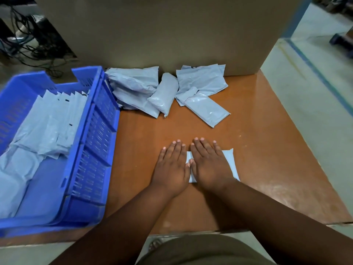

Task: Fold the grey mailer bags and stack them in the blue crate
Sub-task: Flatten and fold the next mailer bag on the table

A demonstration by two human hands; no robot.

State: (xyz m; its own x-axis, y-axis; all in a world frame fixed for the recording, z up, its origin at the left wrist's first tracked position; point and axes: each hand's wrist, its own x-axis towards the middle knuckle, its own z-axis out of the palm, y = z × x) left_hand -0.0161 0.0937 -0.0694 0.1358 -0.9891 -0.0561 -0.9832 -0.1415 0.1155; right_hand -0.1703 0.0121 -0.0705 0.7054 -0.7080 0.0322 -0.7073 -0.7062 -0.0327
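— Both hands lie flat, fingers straight: left hand (172, 165) and right hand (209, 164) press a folded grey mailer bag (230, 161) onto the table (267, 150).
— How much of it shows?
— Only its edges; the palms hide the rest.
— Farther off?
— Crumpled loose bags (166, 92) lie against a cardboard box (162, 29); stacked bags (44, 127) fill the blue crate (91, 150), cut off at left.

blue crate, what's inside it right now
Inside the blue crate lie folded grey mailer bags, overlapping in a row, with looser ones nearer. How many is unclear, since they cover each other.
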